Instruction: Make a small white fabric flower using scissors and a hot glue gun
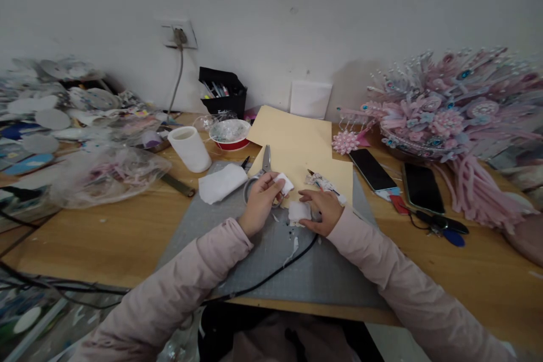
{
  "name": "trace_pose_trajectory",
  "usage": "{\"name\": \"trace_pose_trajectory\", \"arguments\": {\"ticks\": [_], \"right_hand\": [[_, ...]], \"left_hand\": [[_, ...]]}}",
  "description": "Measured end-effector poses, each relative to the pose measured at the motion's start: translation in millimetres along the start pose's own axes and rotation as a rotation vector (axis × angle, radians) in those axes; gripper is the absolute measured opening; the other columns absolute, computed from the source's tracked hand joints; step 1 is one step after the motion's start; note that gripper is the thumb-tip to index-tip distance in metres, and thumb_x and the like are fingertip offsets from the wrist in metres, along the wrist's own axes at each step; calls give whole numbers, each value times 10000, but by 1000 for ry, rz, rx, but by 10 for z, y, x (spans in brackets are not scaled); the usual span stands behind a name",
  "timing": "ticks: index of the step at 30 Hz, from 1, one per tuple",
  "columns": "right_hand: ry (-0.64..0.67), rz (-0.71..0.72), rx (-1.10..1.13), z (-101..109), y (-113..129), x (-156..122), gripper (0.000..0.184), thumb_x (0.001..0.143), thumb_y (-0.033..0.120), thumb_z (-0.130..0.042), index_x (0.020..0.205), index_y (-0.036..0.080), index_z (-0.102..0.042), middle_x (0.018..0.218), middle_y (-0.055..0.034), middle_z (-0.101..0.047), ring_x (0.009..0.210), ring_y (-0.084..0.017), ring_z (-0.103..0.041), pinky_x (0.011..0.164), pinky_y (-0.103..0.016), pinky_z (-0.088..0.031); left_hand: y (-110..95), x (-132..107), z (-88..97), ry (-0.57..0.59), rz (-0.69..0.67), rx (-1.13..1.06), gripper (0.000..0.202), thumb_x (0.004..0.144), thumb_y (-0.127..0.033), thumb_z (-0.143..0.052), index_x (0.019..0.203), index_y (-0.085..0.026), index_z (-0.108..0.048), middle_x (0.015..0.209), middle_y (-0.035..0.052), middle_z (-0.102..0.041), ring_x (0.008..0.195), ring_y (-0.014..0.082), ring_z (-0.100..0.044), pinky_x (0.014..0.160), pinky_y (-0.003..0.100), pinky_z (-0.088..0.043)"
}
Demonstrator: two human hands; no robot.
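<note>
My left hand (262, 199) pinches a small folded piece of white tissue (284, 183) between thumb and fingers. To its right, my right hand (323, 209) has its fingers apart around a white square pad (299, 211) low over the cutting mat; whether the fingertips press on it I cannot tell. Behind my left hand lies a pair of scissors (266, 159), blades pointing away, handles partly hidden. A loose white sheet (223, 182) rests left of the scissors. Beyond my right hand, a tool with a dark tip (313, 173) lies on beige card (335, 172).
A white roll (189, 150), a red-rimmed bowl (230, 134) and a black pen box (223, 92) stand behind. Two phones (373, 169) and keys (436, 229) lie right, near a pink beaded headdress (445, 107). A black cord (271, 276) crosses the grey mat (339, 277). Plastic bags (110, 175) crowd the left.
</note>
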State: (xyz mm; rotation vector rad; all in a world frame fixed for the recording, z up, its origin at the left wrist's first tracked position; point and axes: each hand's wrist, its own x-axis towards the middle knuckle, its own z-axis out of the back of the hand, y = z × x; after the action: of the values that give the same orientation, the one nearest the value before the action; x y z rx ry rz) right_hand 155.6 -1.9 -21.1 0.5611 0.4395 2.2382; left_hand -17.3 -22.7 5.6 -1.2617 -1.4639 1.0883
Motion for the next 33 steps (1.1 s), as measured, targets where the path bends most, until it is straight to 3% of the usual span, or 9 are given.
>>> {"name": "trace_pose_trajectory", "arguments": {"ticks": [3, 7, 11, 13, 17, 20, 24, 29, 33], "right_hand": [[-101, -33, 160, 1, -25, 14, 547, 576, 299, -665, 1073, 181, -471, 944, -103, -654, 922, -251, -584, 814, -415, -393], [-138, -126, 448, 67, -1, 23, 496, 612, 365, -652, 1035, 195, -457, 922, -96, -658, 869, -210, -614, 783, -383, -449], [-217, -253, 646, 137, 0, 37, 461, 624, 436, -641, 983, 205, -465, 889, -85, -662, 838, -201, -624, 735, -367, -479], [-265, -292, 707, 155, -33, 47, 470, 628, 476, -632, 979, 211, -466, 898, -84, -658, 845, -203, -623, 723, -364, -483], [-324, -316, 731, 192, -104, 66, 477, 607, 490, -652, 962, 225, -476, 922, -86, -653, 894, -221, -609, 754, -385, -473], [-358, -322, 729, 233, -105, 66, 467, 615, 488, -645, 959, 222, -475, 932, -94, -652, 906, -223, -604, 775, -397, -464], [-326, -290, 714, 265, -63, 62, 459, 618, 456, -655, 965, 217, -474, 936, -91, -652, 898, -214, -606, 792, -391, -459], [-392, -314, 711, 245, 1, 79, 465, 595, 478, -656, 934, 216, -475, 904, -89, -653, 870, -218, -612, 785, -402, -454], [-482, -300, 665, 252, 30, 80, 477, 606, 504, -633, 940, 206, -471, 908, -97, -640, 878, -221, -606, 781, -397, -445]], "left_hand": [[14, 1, 7, -34, -19, -32, 157, 709, -307, -565, 748, -158, -533, 573, -33, -554, 462, 59, -422, 470, 182, -318], [15, -3, 16, -55, -39, -60, 154, 710, -312, -559, 759, -169, -528, 581, -37, -543, 476, 64, -438, 477, 184, -327], [2, 8, 20, -60, 16, 44, 152, 697, -306, -556, 745, -161, -543, 553, -44, -522, 453, 68, -417, 460, 188, -318], [2, 22, 18, 43, 62, 169, 133, 676, -273, -569, 724, -149, -575, 567, -35, -537, 485, 80, -440, 483, 194, -333], [24, 48, 3, 372, 91, 440, 99, 656, -219, -573, 681, -150, -639, 653, 8, -620, 618, 136, -524, 578, 225, -382], [38, 44, -15, 463, 46, 552, 160, 708, -228, -522, 728, -169, -669, 725, 29, -664, 684, 164, -565, 642, 249, -399], [51, 15, -38, 452, -32, 677, 195, 735, -223, -498, 789, -186, -682, 845, 47, -681, 791, 185, -583, 729, 270, -385], [96, -21, -69, 440, 6, 837, 196, 750, -281, -501, 794, -177, -661, 737, 38, -659, 676, 171, -560, 638, 266, -357], [97, -58, -112, 373, -9, 971, 159, 746, -259, -517, 831, -180, -625, 727, 23, -638, 677, 164, -556, 672, 286, -322]]}}
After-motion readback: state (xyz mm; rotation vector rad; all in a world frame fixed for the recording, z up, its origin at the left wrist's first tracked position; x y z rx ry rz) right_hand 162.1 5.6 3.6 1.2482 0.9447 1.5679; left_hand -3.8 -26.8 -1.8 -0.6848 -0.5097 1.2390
